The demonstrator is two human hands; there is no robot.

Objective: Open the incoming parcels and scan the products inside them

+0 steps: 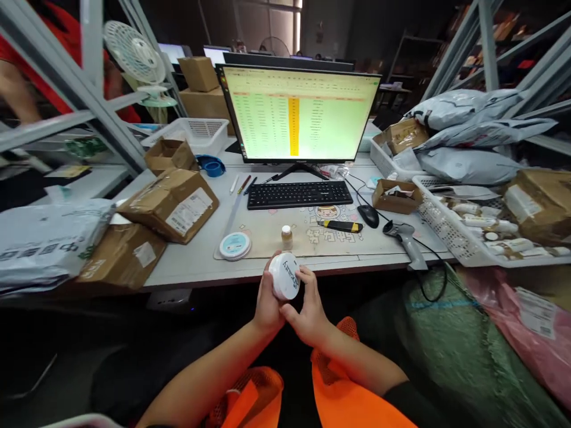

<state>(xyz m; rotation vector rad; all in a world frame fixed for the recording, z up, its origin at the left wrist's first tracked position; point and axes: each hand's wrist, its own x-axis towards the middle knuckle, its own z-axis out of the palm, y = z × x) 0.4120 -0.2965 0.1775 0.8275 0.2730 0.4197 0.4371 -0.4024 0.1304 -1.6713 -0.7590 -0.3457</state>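
Observation:
A round white jar (285, 277) with dark lettering on its lid is held in front of the desk's near edge. My left hand (267, 303) wraps round its left side and underside. At its right side my right hand (311, 309) touches it with bent fingers, the thumb below the rim. Just beyond the jar, a small amber bottle (286, 238) with a white cap stands upright on the desk mat (267, 224). To the left lies a flat round tub (235, 245) with a pale blue label.
Cardboard boxes (173, 205) and a plastic mailer (53, 238) crowd the left. A keyboard (300, 195), monitor (301, 113), mouse (368, 216), yellow-black utility knife (341, 226) and barcode scanner (407, 244) occupy the desk. A white basket (450, 232) of bottles is at right. Someone in red stands far left.

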